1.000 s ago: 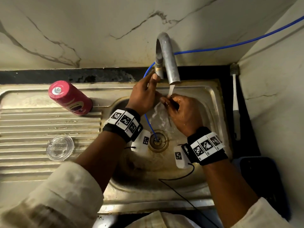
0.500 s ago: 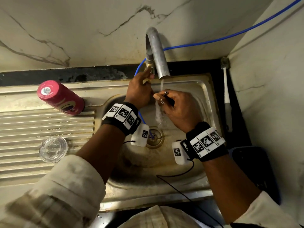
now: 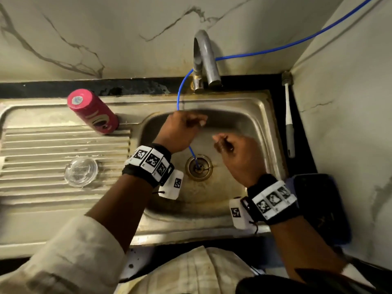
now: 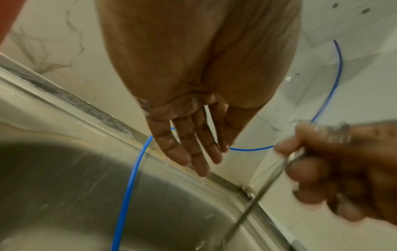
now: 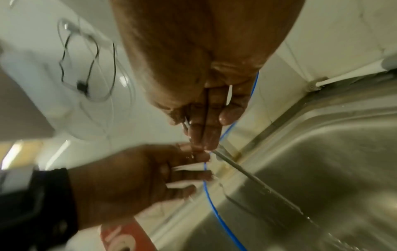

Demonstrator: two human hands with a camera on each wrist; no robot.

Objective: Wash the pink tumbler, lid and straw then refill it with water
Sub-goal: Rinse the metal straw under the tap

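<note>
The pink tumbler (image 3: 93, 112) stands upside down on the steel drainboard, left of the basin. Its clear lid (image 3: 81, 171) lies flat on the ridges nearer me. My right hand (image 3: 235, 153) is over the basin and grips the thin straw (image 4: 253, 205), which slants down toward the sink floor; the straw (image 5: 257, 181) shows wet in the right wrist view. My left hand (image 3: 184, 126) hovers over the back left of the basin, its fingers (image 4: 193, 152) straight and holding nothing. No water runs from the spout.
The curved steel faucet (image 3: 204, 58) rises behind the sink rim (image 3: 273, 128). A blue hose (image 3: 180, 96) runs from the wall into the drain (image 3: 199, 167). A white-handled brush (image 3: 289, 119) lies along the right edge, and a dark blue object (image 3: 318, 209) sits at the near right.
The water has stopped. My left hand has come off the tap base and dropped over the basin. My right hand has pulled the straw away from under the spout, toward me.
</note>
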